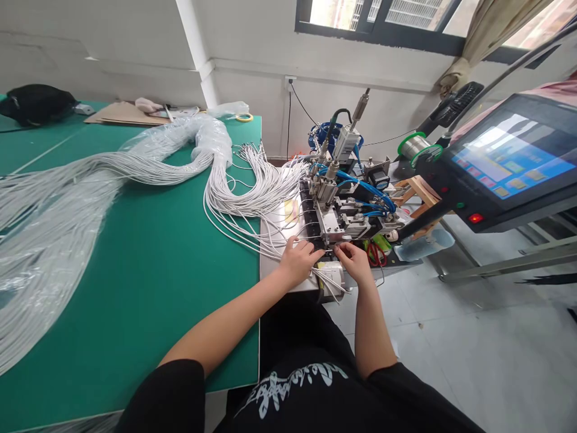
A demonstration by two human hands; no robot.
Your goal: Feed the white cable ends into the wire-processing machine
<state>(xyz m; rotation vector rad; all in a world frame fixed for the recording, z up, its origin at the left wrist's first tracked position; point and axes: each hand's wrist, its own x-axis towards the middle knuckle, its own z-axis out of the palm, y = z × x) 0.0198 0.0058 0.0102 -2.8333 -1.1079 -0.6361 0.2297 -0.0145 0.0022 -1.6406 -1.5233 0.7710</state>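
Left hand [297,263] and right hand [354,263] nearly meet at the machine [331,221]; can't tell whether either grips one of the white cables [238,201]. I'd favour straight alignment, light touch.

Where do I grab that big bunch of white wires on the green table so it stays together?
Probably around the clear plastic wrap, coming down from above. There the white wires are gathered into one thick bunch, while towards the machine they spread out loose. The green table lies underneath, so the top looks easiest to reach.
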